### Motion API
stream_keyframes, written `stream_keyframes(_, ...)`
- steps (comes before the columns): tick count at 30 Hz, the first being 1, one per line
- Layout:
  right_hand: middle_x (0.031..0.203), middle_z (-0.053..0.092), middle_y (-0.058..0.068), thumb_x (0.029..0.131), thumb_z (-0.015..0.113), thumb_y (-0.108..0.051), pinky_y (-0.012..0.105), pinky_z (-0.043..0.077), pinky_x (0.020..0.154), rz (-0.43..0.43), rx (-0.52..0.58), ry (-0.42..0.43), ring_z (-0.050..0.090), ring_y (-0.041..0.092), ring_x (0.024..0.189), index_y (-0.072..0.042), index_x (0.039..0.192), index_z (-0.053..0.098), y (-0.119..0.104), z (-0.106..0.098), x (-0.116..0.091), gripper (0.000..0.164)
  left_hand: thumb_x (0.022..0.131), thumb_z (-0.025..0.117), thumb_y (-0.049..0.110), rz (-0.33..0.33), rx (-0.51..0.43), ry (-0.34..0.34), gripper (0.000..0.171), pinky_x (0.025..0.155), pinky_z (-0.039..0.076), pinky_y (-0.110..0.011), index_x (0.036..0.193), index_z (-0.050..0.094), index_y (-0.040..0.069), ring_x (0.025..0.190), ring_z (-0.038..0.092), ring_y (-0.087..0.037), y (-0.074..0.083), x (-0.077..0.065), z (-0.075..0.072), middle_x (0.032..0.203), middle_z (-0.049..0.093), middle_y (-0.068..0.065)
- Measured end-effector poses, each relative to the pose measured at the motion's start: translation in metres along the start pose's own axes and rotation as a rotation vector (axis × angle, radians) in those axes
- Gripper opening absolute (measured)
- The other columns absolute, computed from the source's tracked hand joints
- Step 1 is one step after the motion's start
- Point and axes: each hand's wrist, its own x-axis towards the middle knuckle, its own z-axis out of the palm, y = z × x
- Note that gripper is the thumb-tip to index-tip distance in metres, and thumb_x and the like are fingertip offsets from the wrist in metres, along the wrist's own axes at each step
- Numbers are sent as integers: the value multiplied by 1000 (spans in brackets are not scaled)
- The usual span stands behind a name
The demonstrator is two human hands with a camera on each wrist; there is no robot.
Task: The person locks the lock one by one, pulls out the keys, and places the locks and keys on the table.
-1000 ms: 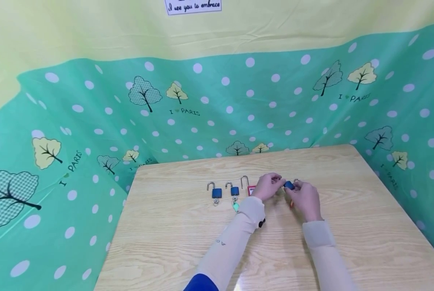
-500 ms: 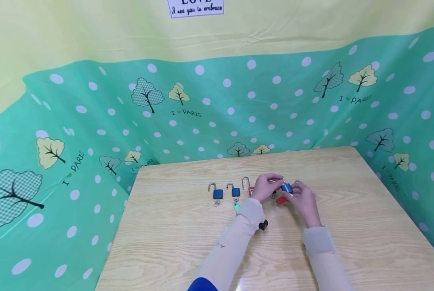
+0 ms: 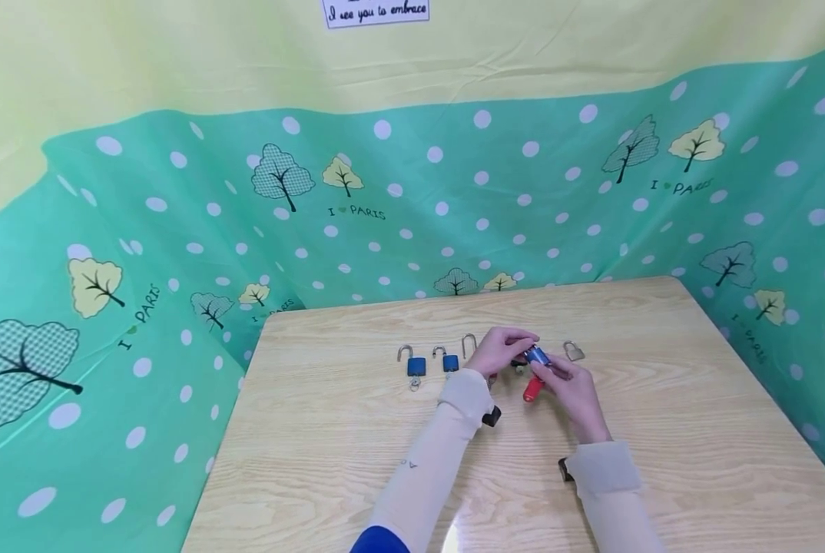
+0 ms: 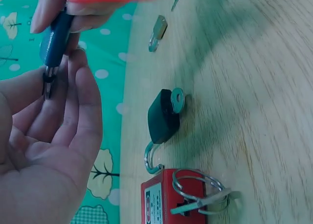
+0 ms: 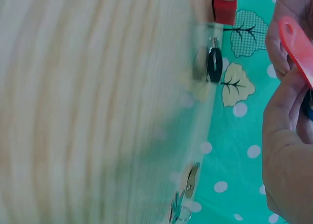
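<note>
Your pale wood-grain table (image 3: 316, 453), two blue padlocks (image 3: 416, 367) (image 3: 450, 363) on your left, a red padlock (image 4: 168, 185), a dark padlock (image 4: 160, 119), a brass-toned padlock (image 3: 574, 354) on your right

Dotted green cloth (image 3: 357, 265) hangs behind a wooden table (image 3: 302, 430).
Yellow fabric (image 3: 212, 54) fills the frame's top; glare (image 3: 452, 535) marks bottom center.
</note>
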Motion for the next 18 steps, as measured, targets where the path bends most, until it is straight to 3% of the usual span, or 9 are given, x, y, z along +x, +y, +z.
stream_keyframes(6, 103, 64, 25, 84, 67, -28, 26, 53, 76, 28, 106, -12, 66, 17, 82, 4, 123, 54, 1, 4, 2, 52, 89, 59, 32, 39, 48, -15, 24, 80, 48, -19, 109, 68, 23, 89, 61, 0, 0, -3, -8, 100, 68, 10)
stream_keyframes(11, 102, 64, 24, 83, 67, -30, 25, 53, 75, 0, 89, 14, 66, 24, 85, 2, 122, 56, 1, 6, 1, 52, 87, 60, 36, 23, 83, -50, 27, 82, 47, -21, 110, 67, 23, 89, 61, 0, 3, -3, -15, 101, 67, 11)
stream_keyframes(18, 87, 69, 13, 83, 69, -21, 27, 54, 71, -71, 135, 24, 67, 27, 81, 4, 116, 60, -3, 9, -3, 43, 86, 62, 34, -11, 71, -73, 25, 81, 46, -24, 105, 67, 19, 80, 64, -5, 7, -4, -22, 89, 69, 10)
